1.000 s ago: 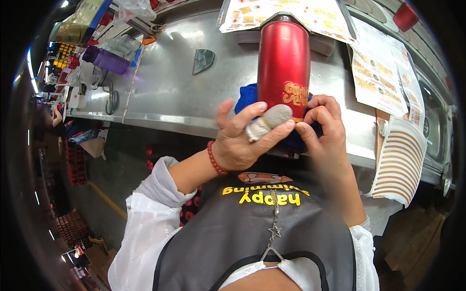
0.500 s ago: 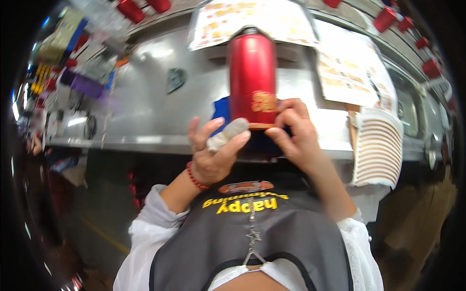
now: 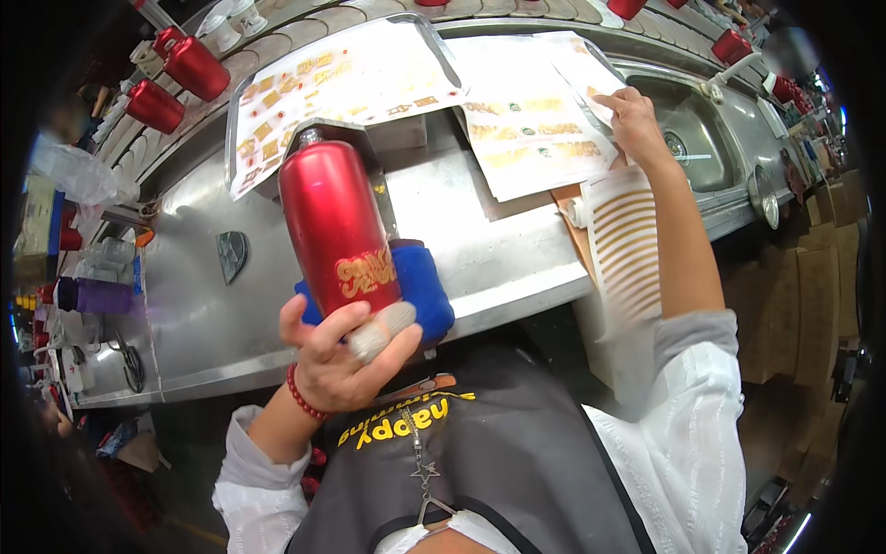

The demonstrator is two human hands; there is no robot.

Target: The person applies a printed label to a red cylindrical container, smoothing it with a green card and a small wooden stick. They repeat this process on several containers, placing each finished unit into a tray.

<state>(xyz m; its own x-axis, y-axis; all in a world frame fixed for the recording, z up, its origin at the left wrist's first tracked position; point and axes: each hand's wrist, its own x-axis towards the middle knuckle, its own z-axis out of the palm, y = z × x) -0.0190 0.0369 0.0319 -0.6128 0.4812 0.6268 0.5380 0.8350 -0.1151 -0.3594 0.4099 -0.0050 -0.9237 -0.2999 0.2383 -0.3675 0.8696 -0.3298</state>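
Note:
A red metal bottle (image 3: 334, 222) lies tilted, its base toward me, with a gold decal (image 3: 365, 270) near the base. Blue padding (image 3: 425, 288) sits under it. My left hand (image 3: 346, 365) is at the base with fingers apart; a pale grey wrapping (image 3: 382, 331) appears to cover one finger, which touches the bottle. My right hand (image 3: 635, 129) reaches far right onto a white decal sheet (image 3: 583, 74). Its fingertips are drawn together on the sheet; whatever is between them is too small to make out. More decal sheets (image 3: 531, 138) lie beside it.
A tray (image 3: 242, 125) with loose decals stands behind the bottle. At right are a sink (image 3: 701, 138) and a white ribbed piece (image 3: 623, 231). A dark flat scraper-like piece (image 3: 232, 256) lies at left. More red bottles (image 3: 196, 66) and a purple bottle (image 3: 100, 295) stand farther left.
My right hand has left the bottle's base and moved far right to the decal sheets. My left hand stays at the base. The whole view has turned toward the right.

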